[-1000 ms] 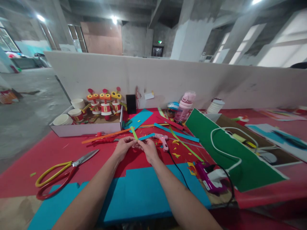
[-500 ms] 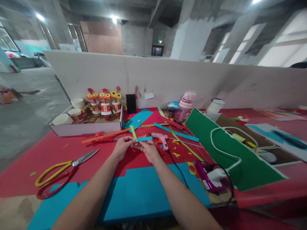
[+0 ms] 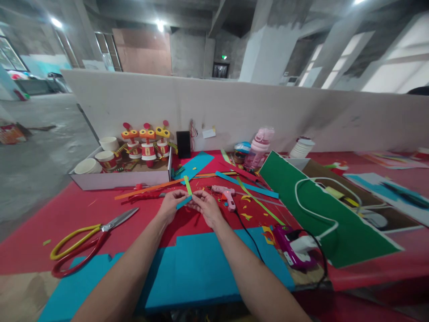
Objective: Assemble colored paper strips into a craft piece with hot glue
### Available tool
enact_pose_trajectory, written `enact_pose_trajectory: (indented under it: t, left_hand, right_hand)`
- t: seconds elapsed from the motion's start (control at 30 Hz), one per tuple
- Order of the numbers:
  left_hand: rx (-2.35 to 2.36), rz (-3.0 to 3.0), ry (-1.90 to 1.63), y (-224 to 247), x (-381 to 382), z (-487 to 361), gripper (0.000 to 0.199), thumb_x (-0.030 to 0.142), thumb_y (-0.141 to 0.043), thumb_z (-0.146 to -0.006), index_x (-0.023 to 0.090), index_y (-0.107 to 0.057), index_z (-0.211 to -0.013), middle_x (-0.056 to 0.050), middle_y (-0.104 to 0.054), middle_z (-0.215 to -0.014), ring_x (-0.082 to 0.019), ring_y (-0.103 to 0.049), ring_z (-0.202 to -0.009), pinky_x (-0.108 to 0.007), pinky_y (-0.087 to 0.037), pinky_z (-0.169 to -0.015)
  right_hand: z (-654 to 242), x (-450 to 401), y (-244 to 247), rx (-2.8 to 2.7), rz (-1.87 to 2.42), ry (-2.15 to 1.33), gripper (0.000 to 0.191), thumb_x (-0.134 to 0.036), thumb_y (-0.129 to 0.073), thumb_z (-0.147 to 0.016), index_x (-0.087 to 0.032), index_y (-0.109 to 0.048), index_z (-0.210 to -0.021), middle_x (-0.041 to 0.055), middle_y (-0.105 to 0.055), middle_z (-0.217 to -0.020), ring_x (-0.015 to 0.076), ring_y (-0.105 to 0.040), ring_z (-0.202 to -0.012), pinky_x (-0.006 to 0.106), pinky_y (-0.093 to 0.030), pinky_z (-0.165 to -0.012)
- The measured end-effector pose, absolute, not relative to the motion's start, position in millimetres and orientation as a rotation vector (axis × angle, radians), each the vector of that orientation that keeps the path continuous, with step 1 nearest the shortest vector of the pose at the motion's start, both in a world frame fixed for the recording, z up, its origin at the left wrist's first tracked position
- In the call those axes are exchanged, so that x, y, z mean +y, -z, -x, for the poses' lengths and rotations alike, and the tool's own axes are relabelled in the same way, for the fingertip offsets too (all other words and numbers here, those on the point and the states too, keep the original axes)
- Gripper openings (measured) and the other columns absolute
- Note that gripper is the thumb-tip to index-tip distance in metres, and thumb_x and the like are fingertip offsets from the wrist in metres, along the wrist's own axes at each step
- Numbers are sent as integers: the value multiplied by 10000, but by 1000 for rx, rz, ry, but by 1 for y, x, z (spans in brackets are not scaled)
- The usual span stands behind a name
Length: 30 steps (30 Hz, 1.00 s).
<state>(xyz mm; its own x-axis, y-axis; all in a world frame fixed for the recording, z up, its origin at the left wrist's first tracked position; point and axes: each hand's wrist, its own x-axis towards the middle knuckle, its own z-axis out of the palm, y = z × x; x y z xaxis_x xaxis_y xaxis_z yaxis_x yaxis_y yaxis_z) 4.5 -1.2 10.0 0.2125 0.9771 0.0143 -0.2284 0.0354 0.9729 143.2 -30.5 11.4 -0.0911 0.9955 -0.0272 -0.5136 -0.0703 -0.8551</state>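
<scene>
Between my two hands are a green paper strip (image 3: pixel 188 184) and a blue paper strip (image 3: pixel 184 202), which meet at one end. The green one points up and away; the blue one slants down to the left across my left fingers. My left hand (image 3: pixel 171 205) is closed in a pinch on the strips. My right hand (image 3: pixel 205 206) pinches the corner where they cross. Just right of my right hand lies a pink glue gun (image 3: pixel 226 196). Big scissors (image 3: pixel 106 227) with yellow and red handles rest left of my left arm.
A white box (image 3: pixel 122 180) with cups and paper figures stands back left. A green board (image 3: pixel 318 219) leans at the right, near a purple power strip (image 3: pixel 293 250). Blue sheets (image 3: pixel 214 268) lie under my forearms. A pink bottle (image 3: pixel 259 147) stands behind.
The blue strip has swung from pointing right to pointing down-left, folded over the green one. The green strip is slightly farther right. My right fingers have shifted to the corner.
</scene>
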Motion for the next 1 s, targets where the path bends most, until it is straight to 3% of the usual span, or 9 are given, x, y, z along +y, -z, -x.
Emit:
enact_pose_trajectory:
  t: [0.5, 1.0]
  left_hand:
    - [936, -1136, -1124, -9, -2, -3, 306, 353, -802, -537, 116, -671, -680, -42, -662, -602, -134, -591, -529, -244, -468, -543]
    - [826, -1183, -1143, -8, -3, -3, 228, 292, -749, -629, 114, -658, -740, -32, -637, -614, -93, -526, -507, -210, -418, -495]
  right_hand:
    - [-143, -30, -10, -831, 818, -1482, 350, -346, -792, -561, -179, -561, -763, -27, -623, -636, 120, -612, -592, 330, -558, -680]
    - [-141, -21, -1, -803, 836, -1360, 297, -326, -756, -602, -158, -629, -812, -8, -646, -660, 124, -628, -624, 287, -548, -663]
